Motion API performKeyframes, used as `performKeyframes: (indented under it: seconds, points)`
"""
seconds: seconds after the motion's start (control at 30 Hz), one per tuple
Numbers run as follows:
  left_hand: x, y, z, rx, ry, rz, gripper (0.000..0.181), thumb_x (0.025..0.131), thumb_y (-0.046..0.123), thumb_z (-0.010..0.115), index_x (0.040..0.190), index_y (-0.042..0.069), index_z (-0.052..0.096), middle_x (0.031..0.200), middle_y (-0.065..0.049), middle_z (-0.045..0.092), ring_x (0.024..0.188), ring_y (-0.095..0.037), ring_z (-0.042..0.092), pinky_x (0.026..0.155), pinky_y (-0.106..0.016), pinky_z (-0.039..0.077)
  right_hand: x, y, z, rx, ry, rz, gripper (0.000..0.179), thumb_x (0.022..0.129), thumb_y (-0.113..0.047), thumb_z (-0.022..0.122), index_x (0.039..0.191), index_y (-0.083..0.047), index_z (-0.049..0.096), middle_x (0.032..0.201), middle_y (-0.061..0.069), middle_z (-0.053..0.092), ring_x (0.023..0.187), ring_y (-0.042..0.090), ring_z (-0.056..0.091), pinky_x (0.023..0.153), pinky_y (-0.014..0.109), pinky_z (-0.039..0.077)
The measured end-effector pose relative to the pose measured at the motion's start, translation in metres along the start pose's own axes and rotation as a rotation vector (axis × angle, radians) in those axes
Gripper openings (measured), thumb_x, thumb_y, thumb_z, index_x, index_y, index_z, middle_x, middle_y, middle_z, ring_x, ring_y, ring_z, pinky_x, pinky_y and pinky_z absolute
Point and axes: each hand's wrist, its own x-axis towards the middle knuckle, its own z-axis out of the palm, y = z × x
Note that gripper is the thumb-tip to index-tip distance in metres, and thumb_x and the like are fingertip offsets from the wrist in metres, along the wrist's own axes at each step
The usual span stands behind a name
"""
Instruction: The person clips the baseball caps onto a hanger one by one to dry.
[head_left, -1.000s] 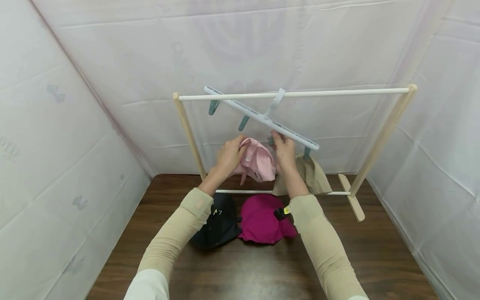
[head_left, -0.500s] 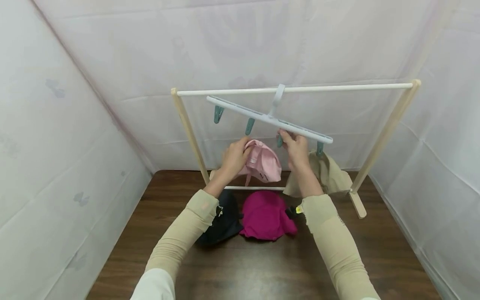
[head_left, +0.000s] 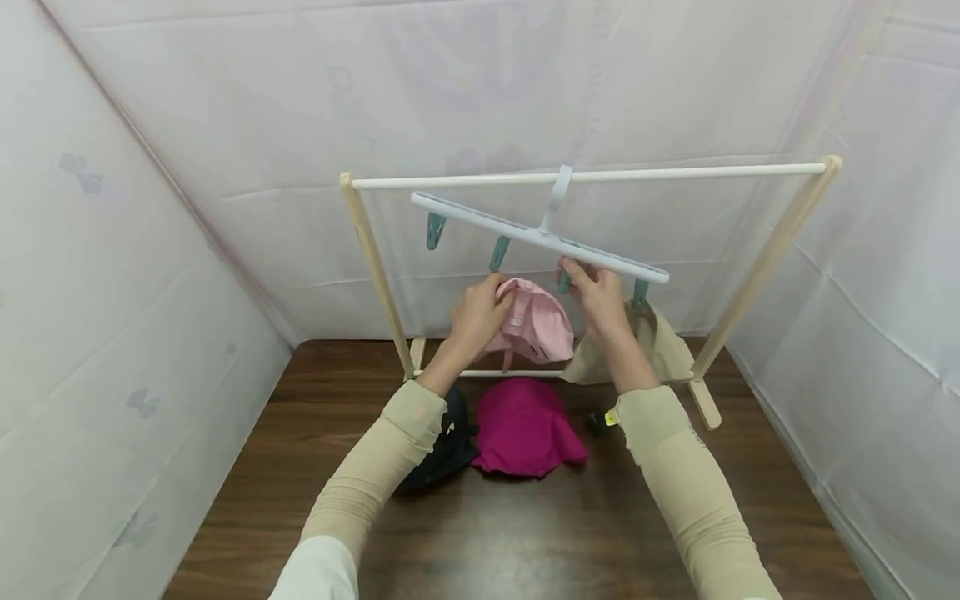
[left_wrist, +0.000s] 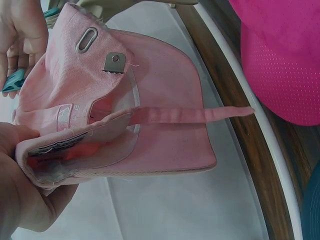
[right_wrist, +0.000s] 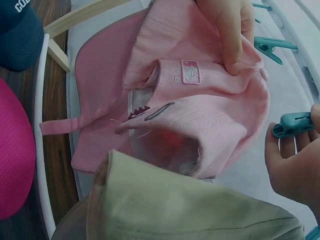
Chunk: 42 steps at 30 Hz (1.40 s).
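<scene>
Head view: left hand [head_left: 475,318] grips a pink cap [head_left: 547,321].

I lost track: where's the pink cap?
In the head view, the pink cap is in the left hand, below the hanger, left of the beige hat.

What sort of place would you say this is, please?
It looks like a makeshift booth around a table, perhaps for demonstrations: creased whitish sheets form its walls, and a clothes rack bearing a hanger stands on the brown tabletop.
</scene>
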Motion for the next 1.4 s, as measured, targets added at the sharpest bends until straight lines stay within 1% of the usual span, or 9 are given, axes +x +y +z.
performKeyframes:
  seconds: [0.27, 0.43, 0.6, 0.7, 0.87, 0.97, 1.03, 1.2, 1.4]
  points:
    - [0.000, 0.009, 0.011, -0.005, 0.005, -0.036, 0.027, 0.100, 0.034, 0.063, 0.120, 0.016, 0.069, 0.093, -0.003, 0.073, 0.077, -0.021, 0.066, 0.061, -0.041, 0.050, -0.001, 0.000, 0.000, -0.017, 0.014, 0.007, 0.010, 0.099, -0.014, 0.067, 0.108, -0.009, 0.068, 0.097, 0.002, 0.070, 0.094, 0.021, 0.065, 0.091, 0.031, 0.054]
    - [-0.001, 0.014, 0.016, -0.026, 0.019, -0.056, 0.025, 0.099, 0.033, 0.063, 0.116, 0.016, 0.070, 0.089, -0.002, 0.071, 0.073, -0.021, 0.064, 0.060, -0.041, 0.048, 0.000, 0.002, 0.000, -0.073, 0.009, -0.014, 0.016, 0.099, -0.015, 0.068, 0.113, -0.008, 0.067, 0.099, 0.001, 0.070, 0.102, 0.029, 0.065, 0.099, 0.035, 0.052]
    - [-0.002, 0.016, 0.018, -0.054, 0.021, -0.038, 0.025, 0.100, 0.036, 0.062, 0.116, 0.018, 0.070, 0.092, -0.001, 0.073, 0.076, -0.021, 0.066, 0.062, -0.041, 0.049, -0.001, 0.004, -0.002, -0.091, 0.019, -0.039, 0.021, 0.098, -0.014, 0.069, 0.117, -0.006, 0.068, 0.097, -0.002, 0.073, 0.104, 0.033, 0.068, 0.104, 0.041, 0.049]
    - [-0.003, 0.016, 0.019, -0.038, 0.001, -0.009, 0.027, 0.102, 0.037, 0.061, 0.123, 0.023, 0.069, 0.102, -0.001, 0.075, 0.083, -0.022, 0.069, 0.065, -0.042, 0.051, -0.001, 0.004, -0.003, -0.076, 0.014, -0.039, 0.021, 0.097, -0.014, 0.070, 0.117, -0.007, 0.069, 0.099, -0.001, 0.074, 0.102, 0.029, 0.070, 0.104, 0.040, 0.049]
    - [-0.005, 0.019, 0.018, -0.001, -0.107, 0.027, 0.032, 0.106, 0.040, 0.052, 0.136, 0.035, 0.061, 0.113, -0.001, 0.074, 0.086, -0.023, 0.067, 0.065, -0.044, 0.050, 0.000, 0.004, -0.002, -0.043, 0.000, -0.036, 0.021, 0.096, -0.014, 0.072, 0.116, -0.007, 0.070, 0.102, 0.003, 0.073, 0.097, 0.023, 0.070, 0.099, 0.036, 0.052]
    - [-0.005, 0.021, 0.016, 0.003, -0.150, 0.017, 0.034, 0.108, 0.041, 0.046, 0.139, 0.035, 0.058, 0.115, -0.003, 0.073, 0.090, -0.024, 0.068, 0.068, -0.046, 0.051, 0.000, 0.004, -0.001, -0.044, -0.001, -0.040, 0.021, 0.096, -0.014, 0.072, 0.116, -0.007, 0.070, 0.101, 0.003, 0.073, 0.096, 0.021, 0.070, 0.093, 0.033, 0.055]
    - [-0.005, 0.021, 0.015, 0.000, -0.156, 0.003, 0.035, 0.109, 0.040, 0.044, 0.140, 0.032, 0.057, 0.116, -0.003, 0.072, 0.095, -0.024, 0.068, 0.072, -0.048, 0.052, -0.001, 0.004, 0.000, -0.048, -0.008, -0.051, 0.022, 0.096, -0.013, 0.071, 0.117, -0.007, 0.070, 0.100, 0.003, 0.073, 0.094, 0.020, 0.070, 0.091, 0.033, 0.056]
    - [-0.005, 0.021, 0.012, -0.043, -0.147, -0.031, 0.034, 0.108, 0.038, 0.043, 0.136, 0.029, 0.060, 0.110, -0.004, 0.072, 0.096, -0.025, 0.068, 0.076, -0.052, 0.052, -0.002, 0.004, 0.002, -0.063, -0.019, -0.078, 0.021, 0.097, -0.011, 0.070, 0.118, -0.007, 0.069, 0.099, 0.002, 0.073, 0.092, 0.018, 0.071, 0.089, 0.033, 0.057]
    - [-0.007, 0.025, 0.010, -0.084, -0.135, -0.043, 0.034, 0.107, 0.044, 0.041, 0.130, 0.031, 0.061, 0.112, -0.001, 0.072, 0.102, -0.026, 0.069, 0.077, -0.052, 0.051, -0.002, 0.005, 0.001, -0.074, -0.005, -0.070, 0.028, 0.096, -0.013, 0.071, 0.123, -0.007, 0.068, 0.106, 0.005, 0.072, 0.102, 0.028, 0.070, 0.094, 0.036, 0.055]
